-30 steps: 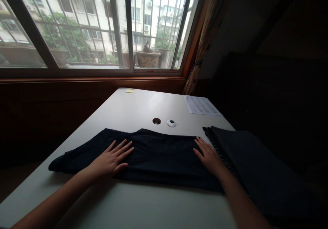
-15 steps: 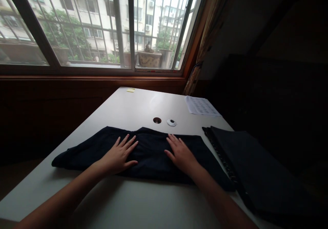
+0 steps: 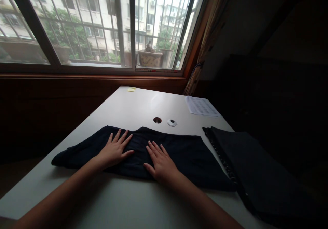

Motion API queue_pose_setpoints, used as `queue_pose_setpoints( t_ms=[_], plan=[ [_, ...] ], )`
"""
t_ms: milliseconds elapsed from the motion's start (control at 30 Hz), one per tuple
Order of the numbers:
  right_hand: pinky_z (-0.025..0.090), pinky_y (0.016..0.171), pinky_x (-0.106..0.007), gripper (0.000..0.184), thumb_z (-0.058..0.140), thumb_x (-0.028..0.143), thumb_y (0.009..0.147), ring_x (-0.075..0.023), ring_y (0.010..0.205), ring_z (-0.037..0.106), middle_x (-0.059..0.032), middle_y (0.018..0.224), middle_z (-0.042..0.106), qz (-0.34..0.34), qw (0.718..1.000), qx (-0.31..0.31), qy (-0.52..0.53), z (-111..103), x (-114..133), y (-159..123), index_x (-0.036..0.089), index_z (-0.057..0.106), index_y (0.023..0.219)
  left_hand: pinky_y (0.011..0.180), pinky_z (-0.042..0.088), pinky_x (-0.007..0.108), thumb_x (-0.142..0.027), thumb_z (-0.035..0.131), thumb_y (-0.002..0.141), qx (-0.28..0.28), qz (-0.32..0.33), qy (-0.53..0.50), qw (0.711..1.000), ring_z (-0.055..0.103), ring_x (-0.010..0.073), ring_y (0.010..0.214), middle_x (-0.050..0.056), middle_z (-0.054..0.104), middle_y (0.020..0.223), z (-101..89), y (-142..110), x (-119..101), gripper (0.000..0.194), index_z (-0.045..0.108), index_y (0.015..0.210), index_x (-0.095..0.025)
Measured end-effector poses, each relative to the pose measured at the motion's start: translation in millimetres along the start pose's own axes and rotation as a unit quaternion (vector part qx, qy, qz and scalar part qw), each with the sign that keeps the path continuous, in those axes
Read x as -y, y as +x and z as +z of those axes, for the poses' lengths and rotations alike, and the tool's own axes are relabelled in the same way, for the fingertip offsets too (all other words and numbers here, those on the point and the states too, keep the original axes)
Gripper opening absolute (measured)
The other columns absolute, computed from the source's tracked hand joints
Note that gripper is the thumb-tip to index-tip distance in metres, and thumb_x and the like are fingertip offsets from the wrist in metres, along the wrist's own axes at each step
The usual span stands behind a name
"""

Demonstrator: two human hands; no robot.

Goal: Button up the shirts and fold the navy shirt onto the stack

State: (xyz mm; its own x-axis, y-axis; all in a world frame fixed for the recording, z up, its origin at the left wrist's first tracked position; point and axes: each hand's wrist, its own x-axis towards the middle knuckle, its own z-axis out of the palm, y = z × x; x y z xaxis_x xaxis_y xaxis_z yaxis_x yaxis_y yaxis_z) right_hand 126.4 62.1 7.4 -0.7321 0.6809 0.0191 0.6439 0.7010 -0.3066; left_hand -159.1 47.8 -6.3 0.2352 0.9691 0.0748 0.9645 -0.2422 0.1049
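Smooth white table (image 3: 143,102): tabletop shows beyond and before the folded dark navy cloth (image 3: 184,150), room both ways. Its right end sits just beside a stack of dark grey fabric (image 3: 251,160). Cloth lies under my left hand (image 3: 113,152) and right hand (image 3: 162,165), fingers extended, thumbs out, around its middle.
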Motion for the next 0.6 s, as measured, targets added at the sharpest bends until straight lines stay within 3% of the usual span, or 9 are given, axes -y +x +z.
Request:
queue_pose_setpoints(
  t_ms=[167,467,600],
  plan=[
    [0.010,0.124,-0.052,0.074,0.032,0.065,0.098,-0.0262,0.154,0.011,-0.0048,0.166,0.011,0.062,0.998,-0.008,-0.026,-9,-35,-30,0.024,0.022,0.158,0.116,0.009,0.068,-0.073,0.031,0.094,0.023,-0.019,-0.011,0.999,0.005,0.0405,0.152,0.006,0.009,0.166,-7.5,4,7,0.077,0.020,0.157,-0.032],
    [0.020,0.123,-0.051,0.071,0.027,0.062,0.100,-0.0252,0.152,0.018,-0.0075,0.165,0.019,0.203,0.971,-0.069,-0.106,-19,-143,-110,0.020,0.026,0.157,0.120,0.011,0.061,-0.066,0.026,0.099,0.017,-0.025,-0.007,1.000,0.008,0.0338,0.153,0.003,0.012,0.166,-9.1,2,14,0.065,0.024,0.156,-0.034],
    [0.022,0.122,-0.051,0.073,0.025,0.063,0.100,-0.0260,0.152,0.019,-0.0093,0.164,0.021,0.231,0.961,-0.087,-0.122,-20,-172,-134,0.017,0.028,0.156,0.119,0.014,0.062,-0.063,0.025,0.100,0.039,-0.062,0.008,0.997,0.011,0.0336,0.153,0.005,0.014,0.166,-19.9,-4,29,0.064,0.025,0.156,-0.032]
  ],
)
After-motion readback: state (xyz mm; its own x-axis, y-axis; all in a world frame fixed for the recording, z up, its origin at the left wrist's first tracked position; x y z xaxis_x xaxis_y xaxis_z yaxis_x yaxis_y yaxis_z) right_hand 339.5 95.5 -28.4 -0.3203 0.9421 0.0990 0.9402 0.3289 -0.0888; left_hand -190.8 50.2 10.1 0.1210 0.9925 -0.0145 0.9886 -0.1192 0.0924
